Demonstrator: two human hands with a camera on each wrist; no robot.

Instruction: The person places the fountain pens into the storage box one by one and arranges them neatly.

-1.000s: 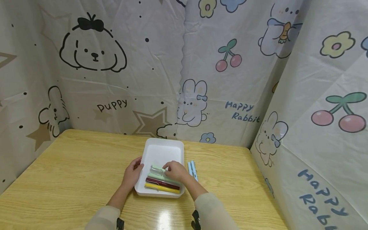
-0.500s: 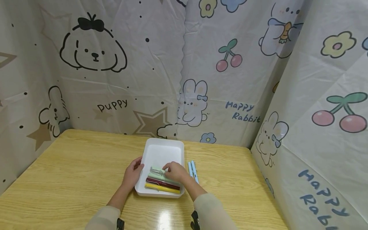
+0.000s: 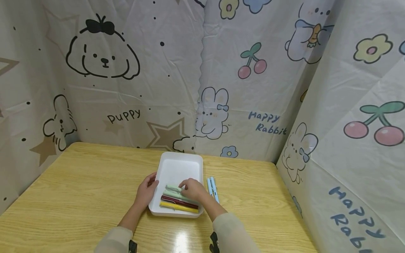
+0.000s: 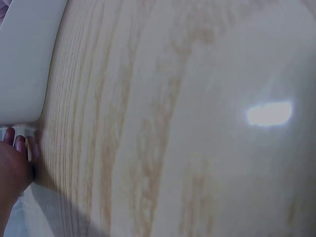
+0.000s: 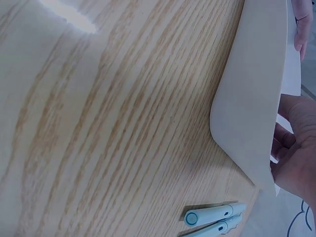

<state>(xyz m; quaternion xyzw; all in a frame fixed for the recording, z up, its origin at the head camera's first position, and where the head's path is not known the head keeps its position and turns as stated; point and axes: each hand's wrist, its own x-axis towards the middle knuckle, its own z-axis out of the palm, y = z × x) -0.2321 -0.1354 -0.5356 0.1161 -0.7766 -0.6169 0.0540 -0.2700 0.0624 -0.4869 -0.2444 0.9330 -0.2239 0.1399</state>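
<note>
Tabletop (image 3: pixel 95 182); left hand (image 3: pixel 146 191): fingers relaxed against left wall of tray (image 3: pixel 180 163), seemingly steadying it; right hand (image 3: pixel 193 190): fingers pinch far green pen (image 3: pixel 172 188) inside tray, three other pens (image 3: pixel 179 202) alongside; blue pens (image 3: pixel 214 187) right of tray

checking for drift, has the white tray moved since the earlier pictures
No, the white tray shows no visible shift either way against the lower blue flower print in the head view.
</note>
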